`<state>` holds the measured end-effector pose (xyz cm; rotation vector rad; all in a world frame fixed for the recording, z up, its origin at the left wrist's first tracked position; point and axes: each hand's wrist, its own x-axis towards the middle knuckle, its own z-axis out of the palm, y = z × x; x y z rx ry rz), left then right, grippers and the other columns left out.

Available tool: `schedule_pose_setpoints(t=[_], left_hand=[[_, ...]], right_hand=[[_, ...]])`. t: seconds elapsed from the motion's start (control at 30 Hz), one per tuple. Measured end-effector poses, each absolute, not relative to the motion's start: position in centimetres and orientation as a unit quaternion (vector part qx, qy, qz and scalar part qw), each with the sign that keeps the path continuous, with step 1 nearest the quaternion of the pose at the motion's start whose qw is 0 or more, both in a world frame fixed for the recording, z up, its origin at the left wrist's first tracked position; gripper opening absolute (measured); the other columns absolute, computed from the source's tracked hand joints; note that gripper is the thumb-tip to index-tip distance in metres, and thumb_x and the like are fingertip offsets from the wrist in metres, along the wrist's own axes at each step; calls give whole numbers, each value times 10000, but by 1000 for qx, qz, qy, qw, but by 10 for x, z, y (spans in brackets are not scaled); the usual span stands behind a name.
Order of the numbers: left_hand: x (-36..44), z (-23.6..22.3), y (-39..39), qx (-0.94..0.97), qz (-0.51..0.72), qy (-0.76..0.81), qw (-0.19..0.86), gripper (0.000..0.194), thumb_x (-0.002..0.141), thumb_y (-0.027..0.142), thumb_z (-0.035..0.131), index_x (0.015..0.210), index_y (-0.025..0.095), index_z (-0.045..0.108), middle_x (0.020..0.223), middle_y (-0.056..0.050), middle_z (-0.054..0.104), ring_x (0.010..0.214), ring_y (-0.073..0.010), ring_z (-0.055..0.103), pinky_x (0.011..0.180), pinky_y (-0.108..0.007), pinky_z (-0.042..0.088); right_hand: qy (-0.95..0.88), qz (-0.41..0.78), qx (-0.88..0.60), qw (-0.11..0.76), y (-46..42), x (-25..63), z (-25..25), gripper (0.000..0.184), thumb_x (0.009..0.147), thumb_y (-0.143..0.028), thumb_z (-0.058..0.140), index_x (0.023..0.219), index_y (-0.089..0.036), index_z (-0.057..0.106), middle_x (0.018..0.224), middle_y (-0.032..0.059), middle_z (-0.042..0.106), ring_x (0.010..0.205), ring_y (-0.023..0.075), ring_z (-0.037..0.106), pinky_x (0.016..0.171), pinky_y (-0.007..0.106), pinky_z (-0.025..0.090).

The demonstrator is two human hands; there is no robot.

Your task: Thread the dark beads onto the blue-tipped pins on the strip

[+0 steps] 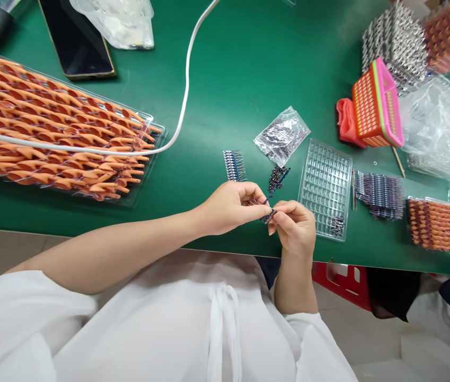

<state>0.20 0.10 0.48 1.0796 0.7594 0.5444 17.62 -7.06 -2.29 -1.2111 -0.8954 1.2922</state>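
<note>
Both my hands meet just above the near part of the green table. My left hand [231,209] pinches a small dark blue strip of wire-legged electronic parts [267,217] between thumb and fingers. At the strip's right end, the fingertips of my right hand [297,227] are pressed together on it; any tiny piece between them is hidden. Beyond my left hand lies a similar blue strip with thin wire leads [234,165]. A heap of tiny dark parts [277,179] lies just past my fingers, below a clear bag of dark pieces [283,135].
A clear compartment tray [324,185] lies to the right, with stacked wired strips [380,194] beside it. Orange parts [50,127] fill a long tray at left, crossed by a white cable [187,74]. A phone [77,37] and a pink-orange basket [376,106] stand farther back.
</note>
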Motion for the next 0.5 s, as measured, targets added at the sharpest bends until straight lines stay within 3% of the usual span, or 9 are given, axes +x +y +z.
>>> schedule_pose_setpoints(t=[0.3, 0.5], left_hand=[[5, 3, -2, 466, 245, 365, 768, 241, 648, 270, 808, 713, 147, 612, 689, 3, 634, 642, -113, 562, 640, -244, 446], [3, -1, -1, 469, 226, 366, 771, 355, 594, 360, 874, 701, 146, 611, 728, -32, 676, 651, -129, 592, 655, -263, 455]], right_hand=[[-362, 590, -484, 536, -75, 183, -27, 54, 782, -244, 778, 791, -210, 737, 682, 17, 637, 507, 122, 599, 410, 216, 501], [-320, 628, -494, 509, -75, 182, -24, 140, 730, -296, 821, 748, -190, 732, 666, 36, 613, 525, 148, 591, 414, 246, 510]])
